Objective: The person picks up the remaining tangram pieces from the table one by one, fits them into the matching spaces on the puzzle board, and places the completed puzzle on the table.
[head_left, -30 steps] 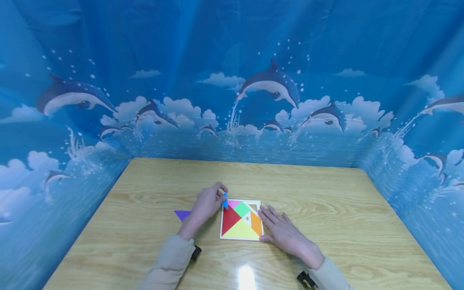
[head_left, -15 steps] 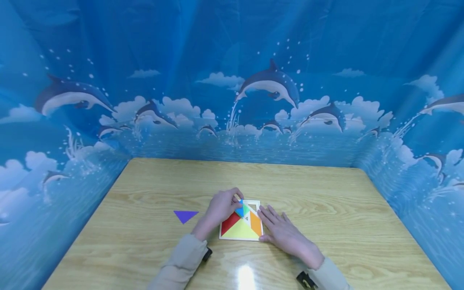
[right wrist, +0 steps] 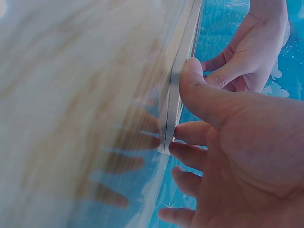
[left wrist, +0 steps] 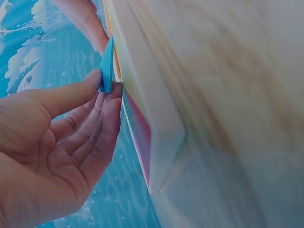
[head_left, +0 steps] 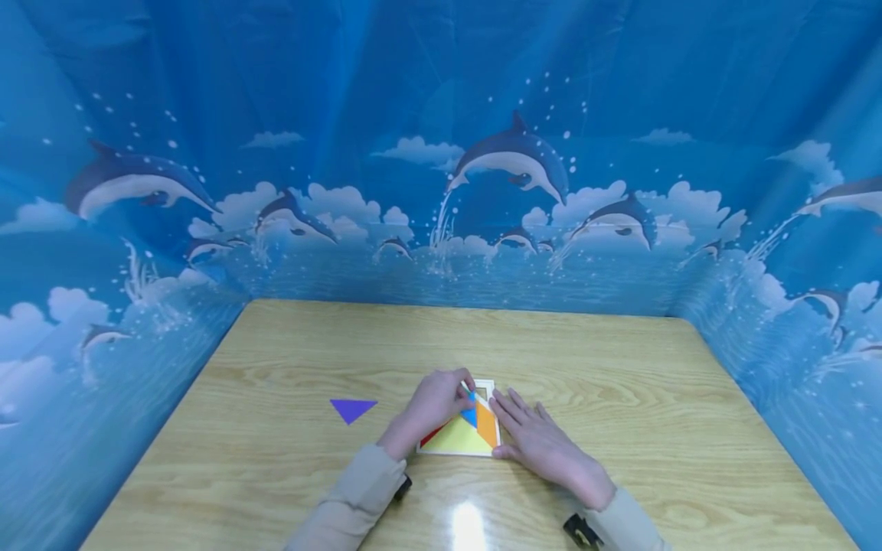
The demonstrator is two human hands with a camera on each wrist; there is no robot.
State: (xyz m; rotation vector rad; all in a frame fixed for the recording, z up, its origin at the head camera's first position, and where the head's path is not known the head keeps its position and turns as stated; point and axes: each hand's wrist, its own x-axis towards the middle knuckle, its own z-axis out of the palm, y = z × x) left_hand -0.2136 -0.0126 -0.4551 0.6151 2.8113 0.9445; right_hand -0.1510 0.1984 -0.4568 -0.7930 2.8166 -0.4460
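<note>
My left hand (head_left: 438, 401) pinches a small blue triangle (left wrist: 107, 69) between thumb and fingers, tilted over the middle of a tangram board (head_left: 455, 454). On that white-framed board lie a yellow triangle (head_left: 456, 438), an orange parallelogram (head_left: 487, 425) and a red triangle (head_left: 430, 436), the red one mostly covered by the left hand. The pink and green pieces are hidden by the hand in the head view. My right hand (head_left: 544, 448) rests at the board's right edge, fingers spread, with thumb and fingertips touching the frame in the right wrist view.
A purple triangle (head_left: 353, 410) lies loose on the wooden table (head_left: 276, 428), left of the board. Blue dolphin-print curtains (head_left: 441, 153) enclose the table's back and sides. A bright reflection shows near the front.
The left hand has carried the blue triangle rightward from the board's upper left corner to its middle, uncovering the whole purple triangle. My right hand has stayed in place.
</note>
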